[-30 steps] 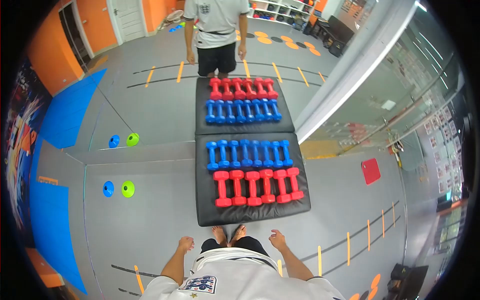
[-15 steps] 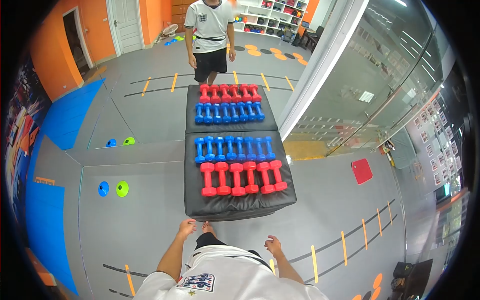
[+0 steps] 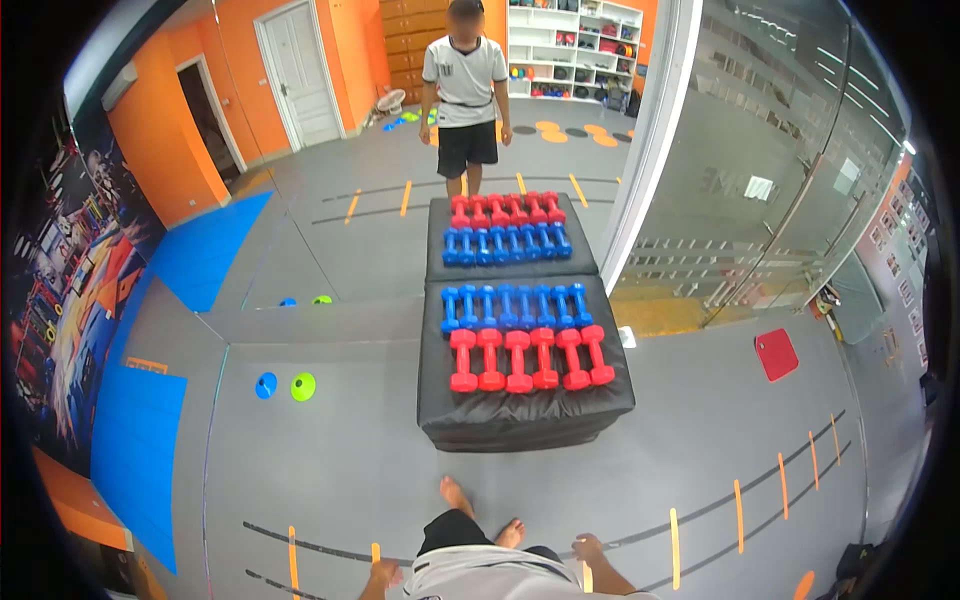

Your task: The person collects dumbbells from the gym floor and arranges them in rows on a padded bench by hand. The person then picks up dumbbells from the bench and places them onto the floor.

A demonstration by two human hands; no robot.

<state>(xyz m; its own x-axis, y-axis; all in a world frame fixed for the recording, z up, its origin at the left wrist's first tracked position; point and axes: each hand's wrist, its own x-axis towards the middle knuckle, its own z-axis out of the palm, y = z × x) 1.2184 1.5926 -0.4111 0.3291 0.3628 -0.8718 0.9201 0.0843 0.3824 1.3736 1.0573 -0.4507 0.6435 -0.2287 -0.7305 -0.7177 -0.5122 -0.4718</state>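
My left hand (image 3: pixel 383 574) hangs low beside my shirt, its fingers loosely apart and nothing in it. On the other side, my right hand (image 3: pixel 588 548) is also empty, fingers slightly bent, near my hip. Neither touches anything but may brush my clothes. Ahead of both stands a black padded box (image 3: pixel 530 428). On its top lie a row of several red dumbbells (image 3: pixel 518 362) nearer me and a row of several blue dumbbells (image 3: pixel 487 307) behind them.
A mirror behind the box reflects the dumbbells and a standing person (image 3: pixel 468 85). Blue (image 3: pixel 265 386) and green (image 3: pixel 303 387) cones sit on the floor at left, by a blue mat (image 3: pixel 140 440). A red pad (image 3: pixel 777 355) lies at right, near glass doors (image 3: pixel 750 180).
My hands have dropped back toward my body, away from the box. The view has shifted, so the box sits farther right, and both my feet now show.
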